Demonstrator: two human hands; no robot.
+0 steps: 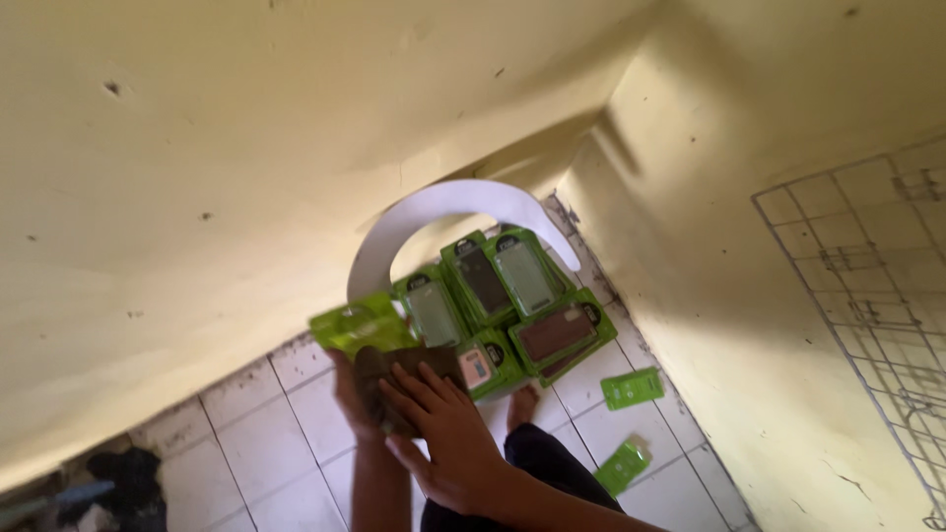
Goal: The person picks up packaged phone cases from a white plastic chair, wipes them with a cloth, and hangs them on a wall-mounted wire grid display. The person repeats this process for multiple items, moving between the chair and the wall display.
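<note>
I see my left hand (353, 394) hold a light, stiff green plastic phone-case pack (362, 328) by its edge above the white floor tiles (296, 433), my right hand (443, 424) lying open on it.

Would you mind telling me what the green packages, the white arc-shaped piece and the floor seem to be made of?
Green packages: apparently glossy card or plastic with clear plastic windows; they catch glints. White arc-shaped piece: thin, flat, matte, probably cardboard or foam board. Floor: glazed white ceramic tiles, shown by dark grout lines and grime.
</note>
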